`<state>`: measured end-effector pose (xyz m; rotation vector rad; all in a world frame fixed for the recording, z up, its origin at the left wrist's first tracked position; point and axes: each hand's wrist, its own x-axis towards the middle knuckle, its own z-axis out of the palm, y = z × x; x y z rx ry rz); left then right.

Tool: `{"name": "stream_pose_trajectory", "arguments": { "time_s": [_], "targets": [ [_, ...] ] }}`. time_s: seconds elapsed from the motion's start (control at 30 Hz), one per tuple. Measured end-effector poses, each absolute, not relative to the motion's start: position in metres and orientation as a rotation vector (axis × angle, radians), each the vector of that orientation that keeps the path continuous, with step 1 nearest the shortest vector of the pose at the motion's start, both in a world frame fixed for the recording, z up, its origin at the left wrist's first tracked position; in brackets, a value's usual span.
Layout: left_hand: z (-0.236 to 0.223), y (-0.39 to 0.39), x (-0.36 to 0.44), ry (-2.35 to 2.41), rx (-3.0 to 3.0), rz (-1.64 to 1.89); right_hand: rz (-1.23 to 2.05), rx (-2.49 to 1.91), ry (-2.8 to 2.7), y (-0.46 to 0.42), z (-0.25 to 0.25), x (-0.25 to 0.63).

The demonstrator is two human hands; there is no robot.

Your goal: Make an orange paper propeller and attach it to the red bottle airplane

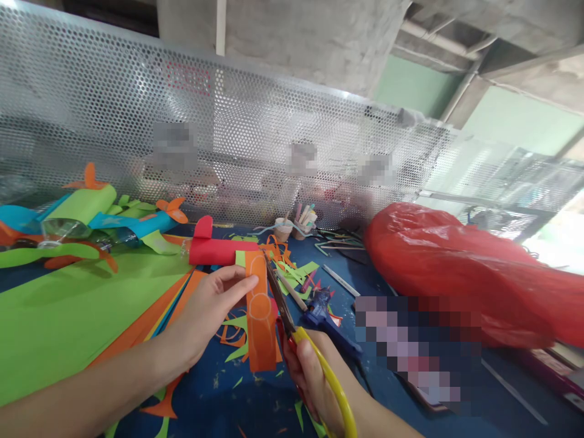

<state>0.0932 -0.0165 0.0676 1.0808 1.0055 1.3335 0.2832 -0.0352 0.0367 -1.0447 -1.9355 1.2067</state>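
Between the thumb and fingers of my left hand (218,299) an orange paper strip (261,331) hangs upright, with a propeller-like outline drawn on it in pale line. My right hand (314,371) grips a pair of scissors (331,377) with yellow and red handles. The dark blades point up and lie along the strip's upper right edge; whether they bite into it I cannot tell. Just behind the strip lies a red paper tube (216,250) with a rounded fin. A blue glue gun (335,331) rests to the right of the scissors.
Green sheets (104,298) over other coloured sheets cover the left side. Paper-wrapped bottle planes (82,210) lie behind them. Two cups (283,230) with sticks stand by the perforated metal panel (255,140). Paper scraps surround my hands. A large red plastic bag (456,267) fills the right.
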Motion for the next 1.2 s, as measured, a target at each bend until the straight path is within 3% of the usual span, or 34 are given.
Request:
{"name": "stream_pose_trajectory", "arguments": {
  "time_s": [0.73, 1.2],
  "targets": [
    [0.069, -0.017, 0.093, 0.885, 1.097, 1.32, 0.945, -0.764, -2.307, -0.033, 0.047, 0.288],
    [0.073, -0.024, 0.098, 0.911, 1.17, 1.263, 1.076, -0.78, -2.242, -0.038, 0.053, 0.286]
  ]
}}
